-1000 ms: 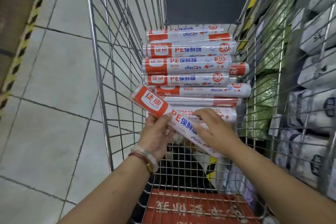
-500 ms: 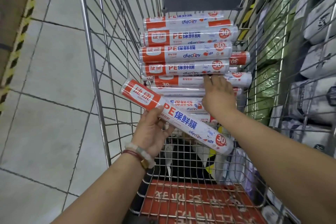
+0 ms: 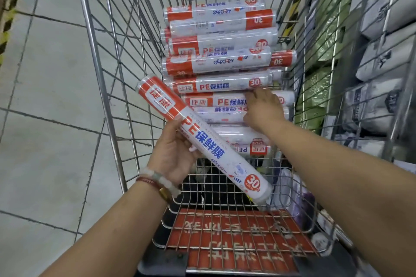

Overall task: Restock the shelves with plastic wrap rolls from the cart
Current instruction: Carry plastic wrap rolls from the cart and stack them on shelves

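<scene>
On the left of the frame we are looking at bare floor tiles point(image 3: 45, 96). Just left of centre, our left hand point(image 3: 173, 155) is gripping one plastic wrap roll point(image 3: 202, 139), fingers curled under it, the roll slanting from upper left to lower right above the cart point(image 3: 94, 56). In the centre, the stack of rolls point(image 3: 220, 63) is lying crosswise in the wire basket, many deep, so we are judging the restocking far from finished; no roll is showing on a shelf. Right of centre, our right hand point(image 3: 263, 110) is resting on a roll in the pile; we cannot tell how firmly it is gripping. At the far right, the shelves point(image 3: 382, 40) are holding grey and green packs.
</scene>
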